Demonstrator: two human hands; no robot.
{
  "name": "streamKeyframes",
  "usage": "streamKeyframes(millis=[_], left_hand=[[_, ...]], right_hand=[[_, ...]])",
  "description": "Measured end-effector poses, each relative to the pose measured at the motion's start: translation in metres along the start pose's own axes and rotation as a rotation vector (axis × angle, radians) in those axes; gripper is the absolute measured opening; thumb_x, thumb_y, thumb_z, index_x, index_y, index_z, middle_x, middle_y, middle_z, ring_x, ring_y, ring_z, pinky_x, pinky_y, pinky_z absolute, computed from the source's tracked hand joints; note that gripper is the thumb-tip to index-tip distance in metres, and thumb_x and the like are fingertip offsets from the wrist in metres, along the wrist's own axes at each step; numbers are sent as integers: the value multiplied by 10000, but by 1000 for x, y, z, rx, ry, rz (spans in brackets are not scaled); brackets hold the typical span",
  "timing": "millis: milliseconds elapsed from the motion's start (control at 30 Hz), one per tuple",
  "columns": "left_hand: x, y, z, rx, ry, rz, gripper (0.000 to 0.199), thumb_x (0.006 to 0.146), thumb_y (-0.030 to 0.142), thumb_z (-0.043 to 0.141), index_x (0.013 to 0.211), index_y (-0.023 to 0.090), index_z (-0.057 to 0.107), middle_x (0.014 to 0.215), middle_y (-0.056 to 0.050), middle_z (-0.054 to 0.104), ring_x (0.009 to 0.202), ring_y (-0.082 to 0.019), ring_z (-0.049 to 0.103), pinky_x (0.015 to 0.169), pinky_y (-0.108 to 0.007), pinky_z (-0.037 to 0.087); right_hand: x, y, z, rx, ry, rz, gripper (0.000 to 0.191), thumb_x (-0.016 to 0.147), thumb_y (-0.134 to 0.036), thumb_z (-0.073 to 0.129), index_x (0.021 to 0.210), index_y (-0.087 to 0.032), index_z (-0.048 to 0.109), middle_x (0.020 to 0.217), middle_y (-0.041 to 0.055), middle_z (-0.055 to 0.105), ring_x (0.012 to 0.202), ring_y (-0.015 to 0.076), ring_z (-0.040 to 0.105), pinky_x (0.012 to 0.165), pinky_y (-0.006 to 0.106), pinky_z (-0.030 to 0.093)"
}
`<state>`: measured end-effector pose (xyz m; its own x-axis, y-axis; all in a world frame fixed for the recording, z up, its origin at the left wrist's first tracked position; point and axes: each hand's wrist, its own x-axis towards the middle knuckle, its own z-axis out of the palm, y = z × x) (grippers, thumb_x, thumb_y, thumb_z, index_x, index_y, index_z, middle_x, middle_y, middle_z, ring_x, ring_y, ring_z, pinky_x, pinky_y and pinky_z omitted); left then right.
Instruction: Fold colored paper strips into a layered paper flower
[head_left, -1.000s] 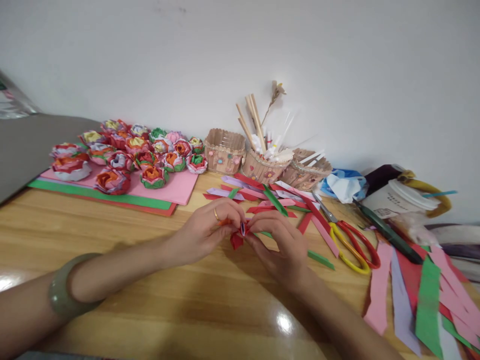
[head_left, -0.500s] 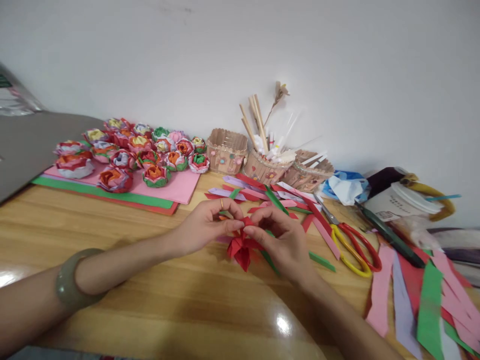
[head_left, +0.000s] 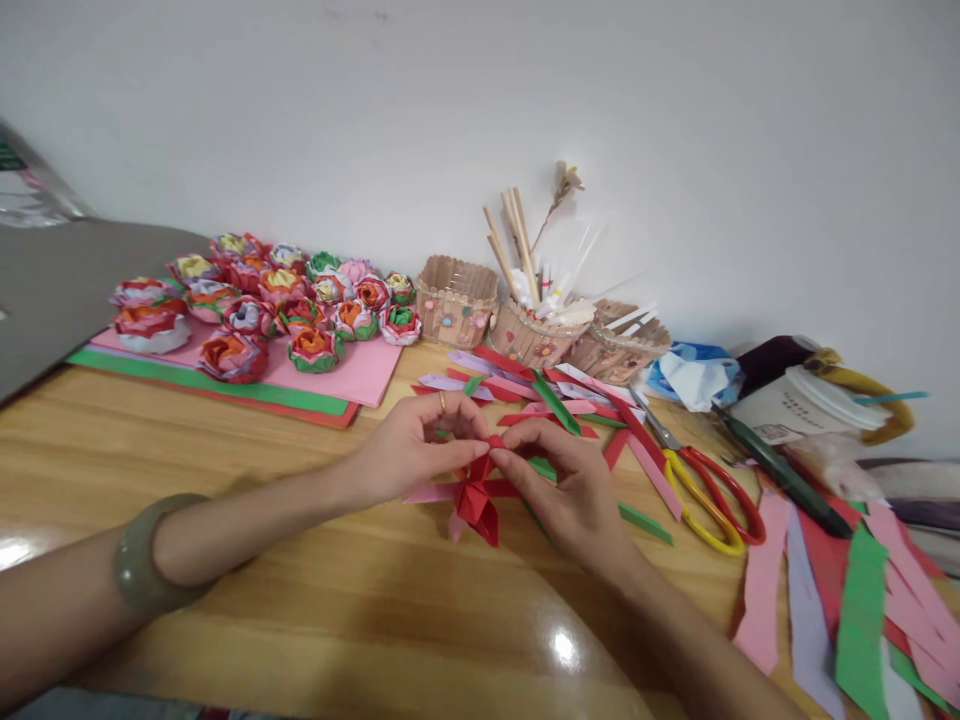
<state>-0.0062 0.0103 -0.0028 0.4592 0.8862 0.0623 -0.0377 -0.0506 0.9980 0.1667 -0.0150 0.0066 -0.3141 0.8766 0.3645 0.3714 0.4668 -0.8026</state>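
The red paper (head_left: 474,503) has just dropped into view below my fingertips, its pointed folds spread over the middle of the surface (head_left: 337,620); that seems to leave its shape easier to judge. My left hand (head_left: 405,452) and right hand (head_left: 576,495) both pinch its top. Strips (head_left: 556,402) lie just beyond, flowers (head_left: 234,356) far left, scissors (head_left: 705,500) to the right.
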Motion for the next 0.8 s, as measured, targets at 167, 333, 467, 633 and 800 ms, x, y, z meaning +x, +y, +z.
streamKeyframes(millis=[167, 333, 467, 633, 800], left_hand=[[-4, 0, 5, 150, 77, 81, 46, 731, 167, 569, 689, 148, 568, 634, 21, 567, 534, -73, 527, 477, -163, 425], [-1, 1, 5, 74, 100, -62, 59, 690, 192, 617, 715, 147, 587, 654, 17, 586, 564, -85, 557, 497, -177, 470], [5, 1, 4, -96, 83, -277, 97, 648, 190, 644, 670, 136, 567, 607, 33, 580, 524, -72, 554, 498, -178, 472], [6, 0, 3, -42, 142, -250, 116, 632, 190, 656, 643, 137, 554, 565, 49, 554, 476, -49, 498, 437, -140, 402], [7, -3, -1, 12, 108, -192, 106, 637, 213, 641, 650, 141, 565, 615, 28, 577, 552, -84, 535, 501, -186, 446]], right_hand=[[-6, 5, 5, -436, 103, -257, 95, 833, -139, 522, 785, -181, 592, 687, 38, 649, 624, 146, 592, 569, 249, 457], [-4, 6, 4, -334, 159, -131, 82, 825, -165, 544, 782, -174, 613, 701, 37, 671, 619, 140, 606, 583, 244, 478], [3, 4, 2, 21, 103, 179, 63, 782, -214, 580, 746, -174, 612, 708, 21, 654, 636, 137, 603, 602, 253, 493], [7, 8, 2, 280, 10, 416, 96, 703, -246, 649, 711, -158, 612, 714, 12, 643, 642, 124, 599, 620, 253, 485], [7, 9, 2, 275, 7, 407, 112, 698, -258, 657, 700, -155, 613, 702, 12, 638, 637, 127, 594, 627, 268, 492]])
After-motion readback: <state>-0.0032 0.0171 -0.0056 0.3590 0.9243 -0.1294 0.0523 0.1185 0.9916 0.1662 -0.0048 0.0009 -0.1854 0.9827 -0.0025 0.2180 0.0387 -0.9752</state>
